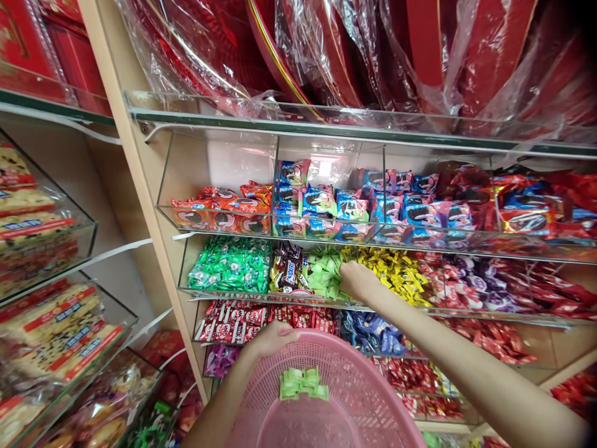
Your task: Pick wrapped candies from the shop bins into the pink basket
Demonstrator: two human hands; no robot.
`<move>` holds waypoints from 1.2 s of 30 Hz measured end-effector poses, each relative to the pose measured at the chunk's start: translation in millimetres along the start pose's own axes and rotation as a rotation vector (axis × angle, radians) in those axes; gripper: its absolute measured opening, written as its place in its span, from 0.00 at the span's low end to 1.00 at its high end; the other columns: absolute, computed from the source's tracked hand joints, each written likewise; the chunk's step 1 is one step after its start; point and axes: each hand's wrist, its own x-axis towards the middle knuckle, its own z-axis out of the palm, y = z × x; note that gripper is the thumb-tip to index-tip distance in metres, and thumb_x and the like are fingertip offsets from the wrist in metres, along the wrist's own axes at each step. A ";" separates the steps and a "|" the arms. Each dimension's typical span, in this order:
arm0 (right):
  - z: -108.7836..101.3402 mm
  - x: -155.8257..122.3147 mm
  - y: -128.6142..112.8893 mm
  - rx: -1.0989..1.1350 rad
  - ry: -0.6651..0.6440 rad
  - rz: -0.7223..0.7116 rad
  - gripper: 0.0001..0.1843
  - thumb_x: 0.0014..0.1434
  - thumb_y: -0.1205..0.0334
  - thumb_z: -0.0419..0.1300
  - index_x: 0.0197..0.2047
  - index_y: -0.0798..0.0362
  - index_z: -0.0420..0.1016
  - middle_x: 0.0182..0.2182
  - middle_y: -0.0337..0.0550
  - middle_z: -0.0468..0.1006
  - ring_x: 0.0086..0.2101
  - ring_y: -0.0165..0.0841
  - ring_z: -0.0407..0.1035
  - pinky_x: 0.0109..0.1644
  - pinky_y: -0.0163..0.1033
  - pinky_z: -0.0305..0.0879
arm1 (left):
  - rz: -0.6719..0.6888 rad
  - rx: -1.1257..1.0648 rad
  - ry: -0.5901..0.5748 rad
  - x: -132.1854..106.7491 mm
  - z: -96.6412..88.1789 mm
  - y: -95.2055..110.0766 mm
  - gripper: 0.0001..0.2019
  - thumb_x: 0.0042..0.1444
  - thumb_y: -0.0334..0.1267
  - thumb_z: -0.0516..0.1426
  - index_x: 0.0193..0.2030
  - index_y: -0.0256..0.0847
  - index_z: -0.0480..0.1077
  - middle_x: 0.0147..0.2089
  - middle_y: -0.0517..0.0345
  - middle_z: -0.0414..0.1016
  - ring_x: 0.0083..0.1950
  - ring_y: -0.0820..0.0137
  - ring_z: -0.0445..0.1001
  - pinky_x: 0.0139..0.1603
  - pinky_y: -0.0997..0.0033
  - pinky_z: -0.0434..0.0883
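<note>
A pink mesh basket (373,386) is tilted toward the shelves, its rim gripped by my left hand (276,341). Several light green wrapped candies (304,383) lie in a small pile inside it. My right hand (358,281) reaches into a glass shelf compartment, fingers curled at the edge of a heap of green wrapped candies (323,274). What its fingertips hold, if anything, is hidden. Snickers bars (290,272) lie left of that heap, and yellow wrapped candies (398,270) fill the space to its right.
Above runs a glass shelf of blue cookie packs (317,202), and higher up stand red plastic-wrapped items (349,56). Dark green candies (231,264) sit to the left. A wooden upright (135,168) separates these shelves from packaged crackers (60,330). Glass ledges front the compartments.
</note>
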 end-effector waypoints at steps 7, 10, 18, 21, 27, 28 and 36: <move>-4.7 -8.0 7.6 -0.021 0.069 0.007 0.12 0.56 0.67 0.53 0.41 0.60 0.74 0.37 0.59 0.75 0.40 0.41 0.72 0.39 0.37 0.63 | -0.003 -0.003 -0.002 1.4 -0.1 -1.5 0.26 0.43 0.64 0.52 0.24 0.37 0.67 0.20 0.67 0.56 0.25 0.76 0.54 0.27 0.75 0.52; -5.1 -12.0 6.2 -0.040 0.108 -0.014 0.12 0.59 0.65 0.51 0.41 0.59 0.72 0.36 0.57 0.75 0.40 0.40 0.71 0.39 0.36 0.62 | 0.014 0.008 -0.011 2.0 0.8 0.7 0.26 0.44 0.64 0.52 0.23 0.37 0.66 0.20 0.67 0.55 0.24 0.76 0.53 0.27 0.75 0.51; 5.6 -7.6 6.1 -0.096 0.175 -0.122 0.12 0.63 0.64 0.45 0.41 0.56 0.68 0.33 0.51 0.75 0.35 0.37 0.72 0.32 0.34 0.59 | 0.052 0.011 -0.041 3.6 1.0 2.6 0.26 0.46 0.64 0.50 0.22 0.39 0.60 0.21 0.68 0.52 0.23 0.78 0.51 0.26 0.75 0.50; 8.2 -7.2 9.5 -0.107 0.198 -0.157 0.10 0.63 0.64 0.45 0.40 0.55 0.67 0.33 0.48 0.75 0.34 0.37 0.73 0.30 0.34 0.57 | 0.049 0.011 -0.037 2.5 -0.5 2.0 0.26 0.46 0.64 0.50 0.22 0.39 0.59 0.21 0.68 0.51 0.24 0.78 0.50 0.25 0.76 0.50; 8.9 -9.5 14.0 -0.069 0.186 -0.204 0.10 0.62 0.65 0.45 0.40 0.54 0.66 0.34 0.47 0.75 0.34 0.35 0.72 0.28 0.33 0.53 | 0.031 -0.003 -0.034 2.8 -2.5 1.9 0.26 0.46 0.64 0.50 0.23 0.39 0.60 0.21 0.68 0.51 0.24 0.78 0.50 0.25 0.75 0.49; 8.6 -9.4 14.6 -0.059 0.193 -0.199 0.10 0.62 0.65 0.45 0.39 0.54 0.66 0.34 0.47 0.75 0.33 0.35 0.72 0.27 0.33 0.52 | 0.035 -0.006 -0.033 3.3 -2.3 1.7 0.25 0.46 0.64 0.50 0.23 0.39 0.60 0.21 0.68 0.51 0.24 0.78 0.50 0.25 0.75 0.49; 11.4 -3.8 21.2 -0.039 0.146 -0.215 0.10 0.62 0.65 0.45 0.40 0.52 0.67 0.34 0.47 0.76 0.35 0.36 0.72 0.30 0.34 0.55 | 0.006 0.022 0.008 5.1 -1.4 -4.8 0.27 0.43 0.64 0.51 0.22 0.38 0.63 0.21 0.67 0.54 0.25 0.77 0.51 0.26 0.75 0.51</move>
